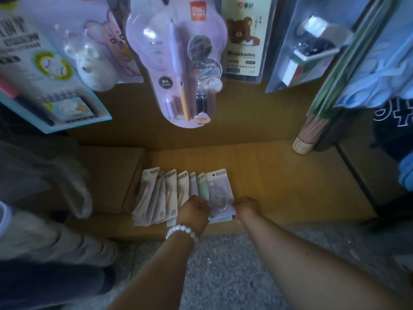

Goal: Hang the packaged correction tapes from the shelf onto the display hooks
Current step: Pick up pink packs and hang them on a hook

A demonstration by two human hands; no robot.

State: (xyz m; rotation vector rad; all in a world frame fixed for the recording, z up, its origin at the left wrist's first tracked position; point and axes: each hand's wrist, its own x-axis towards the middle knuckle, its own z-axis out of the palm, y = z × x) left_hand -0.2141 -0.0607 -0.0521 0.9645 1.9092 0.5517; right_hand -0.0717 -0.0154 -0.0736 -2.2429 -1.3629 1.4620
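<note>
left hand [194, 210] fingers grip correction tape packs [178, 193] on shelf [290, 186]; right hand [247, 208] fingers: grip unclear

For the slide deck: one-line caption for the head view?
Both hands, left hand and right hand, reach the fanned row of packaged correction tapes on the wooden shelf, under hanging stationery packs.

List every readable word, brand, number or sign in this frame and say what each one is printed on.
"Rilakkuma": bear card, hanging at the top.
"DELI", partly blurred: red tag on the pen blister pack.
"20": lower corner of two correction tape packs on the shelf.
Large white letters on dark fabric, cut off at the right edge: unreadable.
Large dark lettering on the blue-framed pack at left: blurred.
All smaller print: too blurred to read.
</note>
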